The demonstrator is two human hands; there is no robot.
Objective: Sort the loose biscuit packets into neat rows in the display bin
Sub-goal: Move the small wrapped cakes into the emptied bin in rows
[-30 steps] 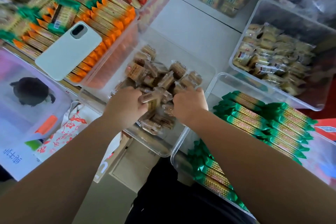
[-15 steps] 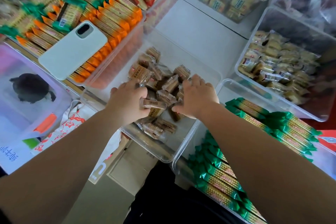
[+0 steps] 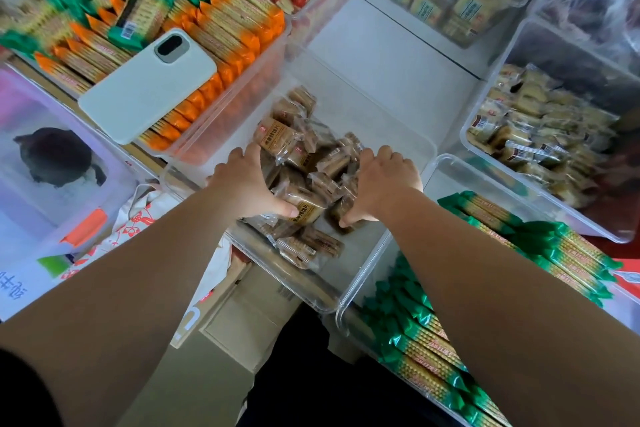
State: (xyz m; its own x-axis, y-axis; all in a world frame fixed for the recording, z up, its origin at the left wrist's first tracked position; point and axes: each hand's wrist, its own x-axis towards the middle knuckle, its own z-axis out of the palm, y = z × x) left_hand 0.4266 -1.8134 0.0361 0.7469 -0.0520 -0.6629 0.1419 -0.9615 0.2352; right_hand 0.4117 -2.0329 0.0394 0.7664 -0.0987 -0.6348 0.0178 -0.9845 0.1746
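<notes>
A clear plastic display bin (image 3: 363, 270) in the middle holds a loose heap of small brown biscuit packets (image 3: 304, 149). My left hand (image 3: 246, 184) presses against the heap's left side, thumb on a packet with a tan label. My right hand (image 3: 381, 180) cups the heap's right side, fingers spread over the packets and thumb down by the bin floor. The heap is squeezed between both hands. A few packets (image 3: 308, 246) lie apart near the bin's front wall. The far half of the bin floor is bare.
A white phone (image 3: 149, 87) lies on orange and green packets in the bin at left (image 3: 270, 55). Green-wrapped long packets (image 3: 540, 243) fill the bin to the right. A bin of pale packets (image 3: 540, 135) stands at far right. More bins sit behind.
Both hands have slid away from me along the heap, fingers spreading, and gathered the packets between them. The view has shifted a little.
</notes>
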